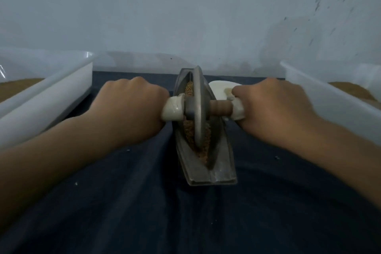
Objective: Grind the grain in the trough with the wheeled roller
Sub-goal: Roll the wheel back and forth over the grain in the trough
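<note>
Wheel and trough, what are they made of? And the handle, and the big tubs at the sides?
Wheel: looks like metal, dull grey with a soft sheen on its rim.
Trough: probably the same grey metal, scuffed and matte.
Handle: seems to be wood, brown with turned grooves.
Left tub and right tub: likely plastic, white, slightly see-through, with smooth walls.

The only view comes from a wide-angle camera worn on the person's head, facing forward and down along both forearms. It sits close over the dark cloth (123, 202), with the left hand (132, 107) and right hand (274, 107) gripping the wheeled roller (198, 93) at centre frame and a pale wall (185, 16) filling the upper third.
</note>
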Tool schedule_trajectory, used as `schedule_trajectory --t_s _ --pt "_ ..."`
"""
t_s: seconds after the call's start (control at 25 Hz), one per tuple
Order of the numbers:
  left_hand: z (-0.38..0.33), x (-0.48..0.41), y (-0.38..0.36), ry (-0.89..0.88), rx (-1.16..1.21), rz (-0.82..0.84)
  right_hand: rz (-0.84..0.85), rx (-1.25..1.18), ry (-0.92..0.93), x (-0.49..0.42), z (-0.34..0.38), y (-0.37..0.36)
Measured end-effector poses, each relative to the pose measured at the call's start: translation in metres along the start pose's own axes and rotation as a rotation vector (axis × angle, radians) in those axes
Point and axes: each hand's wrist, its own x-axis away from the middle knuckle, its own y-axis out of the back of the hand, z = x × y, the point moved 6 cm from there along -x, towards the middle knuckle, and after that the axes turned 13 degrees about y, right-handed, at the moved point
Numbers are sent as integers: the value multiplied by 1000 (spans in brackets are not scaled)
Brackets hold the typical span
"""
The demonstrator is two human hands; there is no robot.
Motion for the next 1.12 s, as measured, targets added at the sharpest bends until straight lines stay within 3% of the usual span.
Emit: schedule_trajectory --t_s 0.12,0.24,0.36,0.52,0.68,0.76,1.0,1.12 --pt "6 9 15 -25 25 -149 -25 -27 13 9 3 11" --pt "-3 -19 -20 51 -43 -7 99 -7 -103 -22 -3 -28" --pt "-3 -74 -48 167 36 110 154 -48 -204 -70 -18 -58" --pt "-3 -61 -40 149 63 123 194 -93 -143 -63 -14 -49" --pt "-2 10 13 -36 12 -150 34 -80 -38 9 1 -1" --pt "1 18 22 -24 -12 -194 -22 -78 -49 20 2 7" --pt "-10 -54 -36 191 13 -19 117 -46 -193 -57 -13 -52" --pt "-6 -61 -41 240 59 37 159 -40 -169 -74 -15 -48"
